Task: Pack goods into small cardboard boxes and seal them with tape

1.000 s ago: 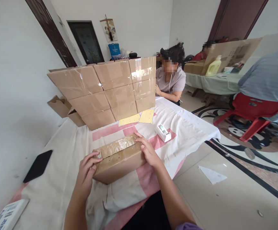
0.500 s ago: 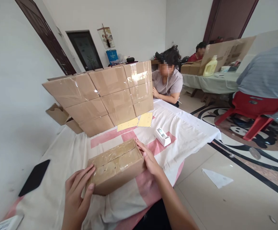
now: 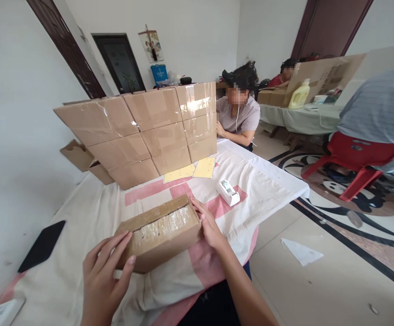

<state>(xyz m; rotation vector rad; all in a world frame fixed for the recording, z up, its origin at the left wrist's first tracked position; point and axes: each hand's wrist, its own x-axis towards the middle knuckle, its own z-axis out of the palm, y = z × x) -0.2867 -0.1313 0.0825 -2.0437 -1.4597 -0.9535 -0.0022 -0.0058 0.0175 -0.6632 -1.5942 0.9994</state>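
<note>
A closed cardboard box [image 3: 163, 233] with shiny clear tape across its top sits on the cloth-covered table, held between my two hands. My left hand [image 3: 106, 265] grips its left end, with fingers over the top edge and the thumb at the front corner. Against the right end lies my right hand [image 3: 208, 222], its fingers along that side. The thumb of my right hand is hardly visible. Beyond the box, a white tape dispenser [image 3: 228, 192] and two yellow sheets [image 3: 204, 167] rest on the cloth.
A wall of stacked, taped cardboard boxes [image 3: 164, 131] stands across the table's far side. At left are an open carton [image 3: 78, 154], a black flat object [image 3: 42, 244] and a white object [image 3: 3, 312]. A person [image 3: 240, 115] sits behind; a red chair [image 3: 363, 149] is at right.
My view has shifted slightly, so the scene sits a little differently. The box's top looks tipped a bit, its flap seam showing darker and wider. Both hands stay on its ends.
</note>
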